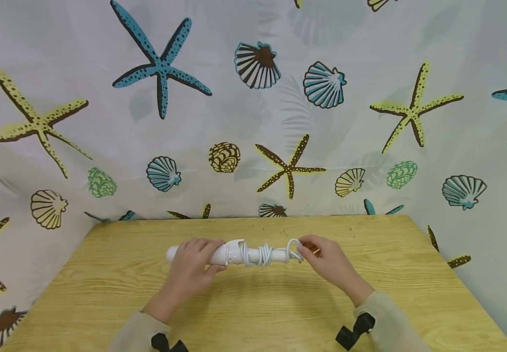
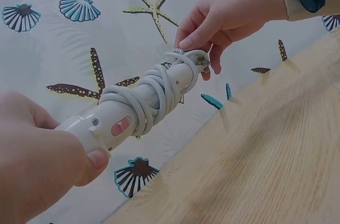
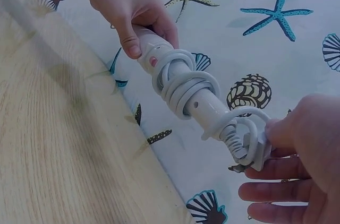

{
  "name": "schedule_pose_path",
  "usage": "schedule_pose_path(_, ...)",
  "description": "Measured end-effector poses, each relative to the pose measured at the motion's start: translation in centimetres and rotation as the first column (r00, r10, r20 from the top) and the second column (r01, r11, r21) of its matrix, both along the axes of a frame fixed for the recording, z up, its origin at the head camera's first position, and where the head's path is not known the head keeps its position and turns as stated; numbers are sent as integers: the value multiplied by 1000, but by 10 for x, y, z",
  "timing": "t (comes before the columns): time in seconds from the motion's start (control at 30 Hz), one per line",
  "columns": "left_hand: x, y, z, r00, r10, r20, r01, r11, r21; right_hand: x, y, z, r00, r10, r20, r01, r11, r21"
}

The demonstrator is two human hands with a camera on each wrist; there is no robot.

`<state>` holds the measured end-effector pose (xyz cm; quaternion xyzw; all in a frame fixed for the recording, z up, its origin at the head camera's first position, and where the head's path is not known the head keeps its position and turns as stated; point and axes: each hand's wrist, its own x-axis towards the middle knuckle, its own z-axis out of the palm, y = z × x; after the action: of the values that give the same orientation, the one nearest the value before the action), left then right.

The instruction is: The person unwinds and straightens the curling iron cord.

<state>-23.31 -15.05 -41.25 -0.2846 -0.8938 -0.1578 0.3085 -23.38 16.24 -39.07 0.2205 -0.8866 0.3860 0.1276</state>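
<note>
A white curling iron (image 1: 234, 255) is held level above the table, its pale cord (image 1: 265, 255) wound in several loops around the handle. My left hand (image 1: 191, 266) grips the barrel end from above, thumb on the near side. A small pink switch (image 2: 121, 126) shows between that hand and the loops. At the handle's other end, my right hand (image 1: 325, 258) pinches the cord's white plug (image 3: 260, 149) between thumb and fingers. Beside the plug, a ribbed cord sleeve (image 3: 234, 140) shows in the right wrist view. My left palm hides part of the barrel.
A wooden table (image 1: 253, 313) lies below both hands. Behind it and along its sides hangs a pale cloth (image 1: 218, 117) printed with starfish and shells. Each sleeved wrist wears a black camera mount (image 1: 355, 331).
</note>
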Motion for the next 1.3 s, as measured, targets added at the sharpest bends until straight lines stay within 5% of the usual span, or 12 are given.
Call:
schedule_pose_path(0.47,4,-1,3,1000,6,8,-6,999,-40,2,1,1,990,53,134,-37,993,-116)
schedule_pose_path(1.3,6,5,-1,999,7,43,-4,998,-57,1,0,-1,994,42,104,-31,994,-102)
